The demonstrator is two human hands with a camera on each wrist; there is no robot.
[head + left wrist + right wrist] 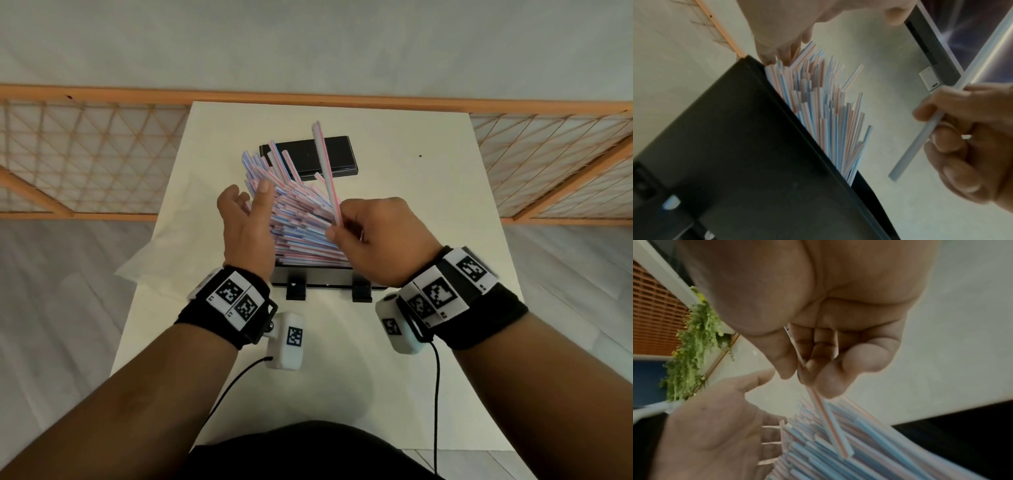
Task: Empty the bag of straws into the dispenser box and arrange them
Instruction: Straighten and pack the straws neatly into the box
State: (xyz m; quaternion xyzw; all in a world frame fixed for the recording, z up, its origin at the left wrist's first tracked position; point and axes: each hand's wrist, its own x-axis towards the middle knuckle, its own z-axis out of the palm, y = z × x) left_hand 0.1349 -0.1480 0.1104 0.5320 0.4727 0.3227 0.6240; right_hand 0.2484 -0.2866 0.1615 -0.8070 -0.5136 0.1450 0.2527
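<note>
We find the black plastic dispenser box (329, 277) on the white table (411, 205) directly beneath both hands, filled above its rim with a fanned heap of red- and blue-striped paper straws (301, 219). The right hand (373, 240) pinches one loose striped straw (325, 161) between thumb and fingertips near its lower end; the straw rises away from that hand, tilted over the heap. The left hand (246, 226) is spread, its straight fingers laid against the heap's left ends. A flat black lid (310, 159) lies beyond the fingertips, and a crumpled clear bag (154, 253) sits just outside the left hand, apparently emptied.

In our judgement the step in hand is arranging. We recommend lowering the pinched straw parallel to the others, then releasing it low. The left palm should act as a stop so ends align. Straws are light and roll readily; a hurried push could spill the overfilled heap off the far edge.
</note>
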